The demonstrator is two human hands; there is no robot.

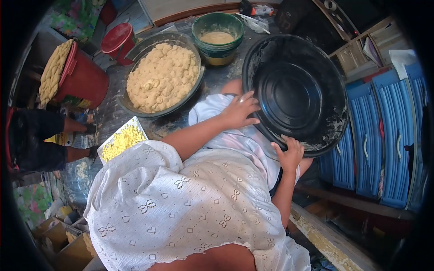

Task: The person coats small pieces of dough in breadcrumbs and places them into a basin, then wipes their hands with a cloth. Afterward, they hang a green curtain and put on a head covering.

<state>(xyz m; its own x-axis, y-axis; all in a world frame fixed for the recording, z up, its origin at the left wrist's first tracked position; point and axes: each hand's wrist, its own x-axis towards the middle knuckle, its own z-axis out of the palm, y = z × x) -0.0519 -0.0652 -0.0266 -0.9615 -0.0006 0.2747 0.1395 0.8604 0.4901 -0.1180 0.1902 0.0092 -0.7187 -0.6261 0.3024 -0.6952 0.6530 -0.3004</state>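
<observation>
A large black plastic basin (289, 90) leans tilted over my lap, its inside facing me, with pale smears near the rim. My left hand (242, 109) holds its near-left edge, the fingers over the rim and a ring on one of them. At the bottom edge my right hand (291, 156) grips the rim, thumb apart from the fingers. To the left stands a wide basin (199, 77) heaped with lumpy tan dough (162, 79). Closer to me, a white tray (139, 122) holds small yellow pieces (121, 143).
Behind the dough are a green bucket (217, 26) with tan contents and a red bucket (118, 41). A larger red bucket (86, 77) stands at left, near another person's legs (74, 125). Blue slatted panels (389, 140) and a wooden beam (330, 239) bound the right side.
</observation>
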